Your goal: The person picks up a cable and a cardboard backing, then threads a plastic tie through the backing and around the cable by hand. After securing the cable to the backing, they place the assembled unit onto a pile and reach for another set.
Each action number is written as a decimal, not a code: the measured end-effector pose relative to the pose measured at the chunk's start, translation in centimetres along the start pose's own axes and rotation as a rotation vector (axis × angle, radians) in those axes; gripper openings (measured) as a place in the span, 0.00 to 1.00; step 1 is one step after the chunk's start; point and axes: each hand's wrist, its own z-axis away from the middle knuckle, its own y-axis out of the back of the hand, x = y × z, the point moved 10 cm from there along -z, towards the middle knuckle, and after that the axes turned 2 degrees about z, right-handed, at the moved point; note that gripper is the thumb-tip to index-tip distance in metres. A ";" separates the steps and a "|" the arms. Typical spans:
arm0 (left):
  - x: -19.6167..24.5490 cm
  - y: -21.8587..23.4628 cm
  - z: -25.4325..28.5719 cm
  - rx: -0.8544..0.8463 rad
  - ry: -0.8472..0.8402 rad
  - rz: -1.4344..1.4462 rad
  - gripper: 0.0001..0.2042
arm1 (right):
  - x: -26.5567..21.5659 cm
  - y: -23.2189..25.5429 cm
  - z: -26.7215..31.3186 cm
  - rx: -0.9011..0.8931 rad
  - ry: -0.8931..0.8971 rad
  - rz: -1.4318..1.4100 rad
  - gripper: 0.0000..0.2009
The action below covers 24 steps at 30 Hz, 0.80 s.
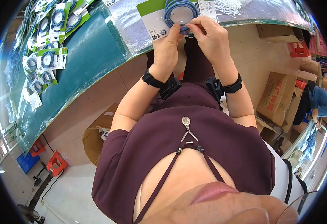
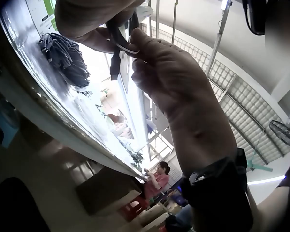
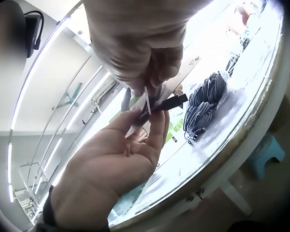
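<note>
Both hands meet over a coiled blue cable [image 1: 168, 15], which lies against a green-and-white card [image 1: 147, 20] at the table's near edge. My left hand [image 1: 166, 52] pinches the lower part of the coil between thumb and fingers. Opposite it, my right hand [image 1: 216, 42] has thumb and forefinger pinched at the coil's lower right. A thin white tie [image 3: 147, 100] runs across the cable between the fingertips in the right wrist view. Beside it the cable's dark plug [image 3: 173, 103] sticks out. Fingers hide part of the coil.
Several carded blue cables [image 1: 51, 59] are heaped on the green tabletop [image 1: 90, 59] at the left. Loose white ties [image 1: 228, 6] lie beyond the right hand. A bundle of dark cables [image 3: 208, 99] rests on the table. Cardboard boxes [image 1: 273, 93] stand on the floor at the right.
</note>
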 end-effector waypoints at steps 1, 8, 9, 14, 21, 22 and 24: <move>0.1 0.0 0.0 0.001 -0.012 -0.023 0.12 | -0.5 0.0 -0.1 0.001 0.048 0.062 0.04; 0.8 -0.3 0.0 -0.008 -0.084 -0.036 0.13 | -1.9 -0.1 -0.3 -0.009 0.141 0.171 0.04; 0.6 -0.2 -0.1 -0.005 -0.080 -0.038 0.13 | -1.8 -0.1 -0.3 -0.016 0.142 0.176 0.04; 0.0 0.3 -0.4 -0.005 -0.065 -0.065 0.12 | -1.7 -0.4 -0.4 -0.028 0.145 0.202 0.04; 0.8 0.5 -0.3 0.027 -0.149 -0.217 0.09 | -1.2 -0.7 -0.5 -0.045 0.134 0.216 0.04; 1.0 0.6 -0.3 0.035 -0.170 -0.279 0.08 | -1.2 -0.7 -0.5 -0.047 0.134 0.217 0.04; 1.3 0.6 -0.1 0.042 -0.190 -0.340 0.07 | -1.3 -0.6 -0.5 -0.046 0.130 0.215 0.04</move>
